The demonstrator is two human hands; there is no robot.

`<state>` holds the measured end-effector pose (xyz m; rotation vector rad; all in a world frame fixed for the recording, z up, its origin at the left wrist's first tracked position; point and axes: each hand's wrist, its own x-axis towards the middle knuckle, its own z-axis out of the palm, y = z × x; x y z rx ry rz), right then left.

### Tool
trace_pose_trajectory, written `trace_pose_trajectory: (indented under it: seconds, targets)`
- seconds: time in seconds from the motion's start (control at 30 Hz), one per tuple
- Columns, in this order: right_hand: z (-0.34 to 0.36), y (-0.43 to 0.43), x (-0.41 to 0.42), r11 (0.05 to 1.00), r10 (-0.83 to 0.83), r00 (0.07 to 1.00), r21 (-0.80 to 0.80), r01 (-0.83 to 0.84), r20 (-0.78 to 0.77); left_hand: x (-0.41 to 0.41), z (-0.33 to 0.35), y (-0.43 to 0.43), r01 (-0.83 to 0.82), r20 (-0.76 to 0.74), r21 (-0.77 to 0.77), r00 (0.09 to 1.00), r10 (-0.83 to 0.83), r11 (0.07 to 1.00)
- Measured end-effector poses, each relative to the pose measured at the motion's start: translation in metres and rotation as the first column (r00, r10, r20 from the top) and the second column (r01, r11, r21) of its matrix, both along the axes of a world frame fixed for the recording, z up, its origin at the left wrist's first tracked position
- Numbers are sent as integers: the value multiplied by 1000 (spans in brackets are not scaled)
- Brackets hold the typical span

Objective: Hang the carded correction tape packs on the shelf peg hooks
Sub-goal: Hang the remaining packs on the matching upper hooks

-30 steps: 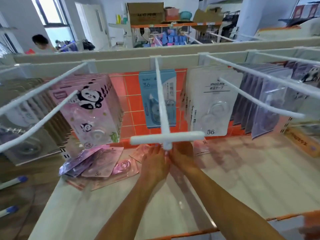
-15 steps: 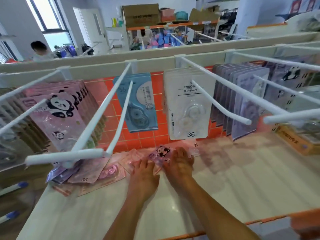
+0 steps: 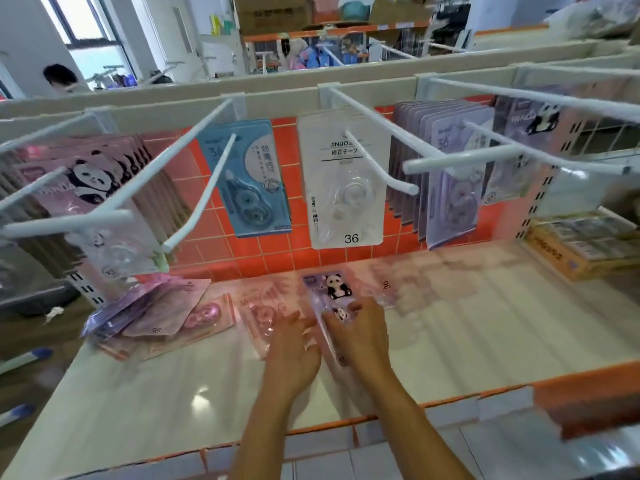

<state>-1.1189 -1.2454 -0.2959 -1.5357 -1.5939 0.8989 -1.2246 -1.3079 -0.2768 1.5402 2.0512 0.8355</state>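
Both hands are down on the shelf (image 3: 485,323): the left hand (image 3: 294,351) lies slack, fingers straight, tips at the left edge of a purple panda pack (image 3: 329,289) lying flat near the orange tiles (image 3: 277,251) — steadying it, I'd guess — while the right hand (image 3: 363,341) drapes its fingers over the pack's lower half, and I cannot tell if they pinch it or merely press. A pink pack (image 3: 263,310) and a loose pile (image 3: 152,317) wait to the left; matching hanging packs (image 3: 446,188) fill a peg hook (image 3: 485,129) to the right — probably this one's place.

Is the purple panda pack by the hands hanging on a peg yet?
No, the panda pack lies on the shelf under the right hand.
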Motion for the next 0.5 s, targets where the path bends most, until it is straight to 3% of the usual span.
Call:
trace_pose_trajectory:
  seconds: [0.1, 0.17, 0.2, 0.27, 0.37, 0.5]
  targets:
    - [16, -7, 15, 1000, -26, 988, -21, 23, -152, 20, 22, -14, 23, 378, 3, 926, -23, 1000]
    - [24, -12, 24, 999, -39, 971, -26, 33, -236, 26, 28, -21, 37, 678, -4, 735, -25, 999]
    - [26, -17, 29, 998, -50, 959, -47, 39, -278, 28, 27, -24, 37, 757, -23, 653, -6, 999]
    - [32, -27, 36, 995, -66, 927, -96, 33, -368, 32, 28, -29, 22, 778, -48, 628, 24, 999]
    - [40, -37, 41, 997, -68, 887, -74, 38, -457, 32, 30, -33, 1, 706, -38, 708, 27, 999]
    - [49, -49, 46, 995, -103, 832, -39, 97, -545, 25, 34, -42, 31, 688, -33, 726, 0, 999]
